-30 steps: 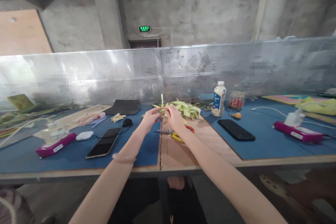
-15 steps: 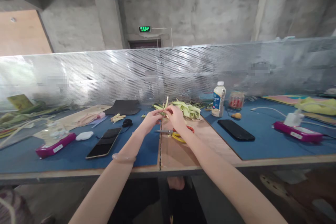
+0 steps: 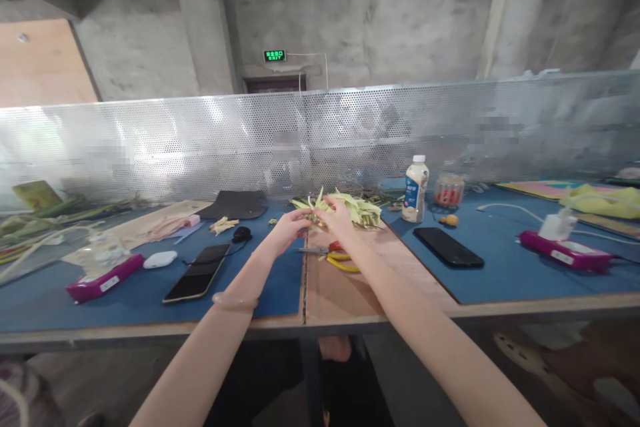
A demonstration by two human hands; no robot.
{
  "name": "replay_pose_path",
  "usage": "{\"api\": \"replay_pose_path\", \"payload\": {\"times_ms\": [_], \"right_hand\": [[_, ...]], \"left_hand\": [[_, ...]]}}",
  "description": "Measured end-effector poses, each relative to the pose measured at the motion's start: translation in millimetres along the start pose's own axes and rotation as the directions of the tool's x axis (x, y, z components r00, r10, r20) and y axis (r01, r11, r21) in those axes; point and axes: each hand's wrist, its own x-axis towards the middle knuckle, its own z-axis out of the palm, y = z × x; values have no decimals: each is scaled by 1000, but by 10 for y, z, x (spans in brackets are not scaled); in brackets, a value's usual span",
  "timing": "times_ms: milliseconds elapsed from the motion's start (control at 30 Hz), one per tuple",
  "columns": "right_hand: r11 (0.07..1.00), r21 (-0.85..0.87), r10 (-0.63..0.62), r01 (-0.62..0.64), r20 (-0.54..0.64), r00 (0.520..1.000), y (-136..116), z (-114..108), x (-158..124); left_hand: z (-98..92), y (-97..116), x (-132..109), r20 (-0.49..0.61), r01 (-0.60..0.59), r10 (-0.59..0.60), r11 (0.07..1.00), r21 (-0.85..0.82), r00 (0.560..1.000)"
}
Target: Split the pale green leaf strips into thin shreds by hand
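Observation:
Both my hands meet over the middle of the table. My left hand (image 3: 286,228) and my right hand (image 3: 338,217) pinch a small folded piece of pale green leaf strip (image 3: 315,209) between their fingertips. Just behind lies a heap of green leaf strips (image 3: 357,208). Scissors with yellow and red handles (image 3: 336,256) lie on the brown board (image 3: 350,287) under my right wrist. My left wrist wears a pale bangle (image 3: 235,301).
A black phone (image 3: 197,271), white earbud case (image 3: 160,259), pink box (image 3: 99,277) and dark mat (image 3: 235,203) lie left. A drink bottle (image 3: 415,189), jar (image 3: 449,189), second phone (image 3: 447,246) and pink box with charger (image 3: 565,250) lie right. A perforated metal screen (image 3: 200,140) backs the table.
The upright leaf strip has been bent down and to the right, from standing tall to lying low between my fingers. My right hand shifted slightly right toward the heap.

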Motion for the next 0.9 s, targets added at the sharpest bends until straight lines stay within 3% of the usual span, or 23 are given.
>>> {"api": "replay_pose_path", "payload": {"times_ms": [67, 133, 267, 467, 667, 900], "right_hand": [[993, 84, 74, -85, 130, 989, -15, -26, 14], [979, 176, 65, -104, 213, 975, -36, -42, 14], [962, 272, -48, -3, 180, 982, -50, -41, 1], [982, 114, -155, 148, 54, 986, -44, -34, -15], [911, -171, -370, 374, 58, 927, -54, -16, -57], [874, -262, -405, 409, 73, 911, 18, 6, -27]], "left_hand": [[2, 3, -3, 13, 18, -18, 1000, -8, 1000], [3, 2, -4, 20, 26, -26, 1000, -3, 999], [6, 0, -6, 25, 17, -17, 1000, -13, 1000], [20, 8, -13, 40, 39, -37, 998, -50, 998], [13, -4, -5, 57, 67, -62, 995, -77, 996], [35, -5, -1, 31, -1, 5, 994, -105, 1000]]}}
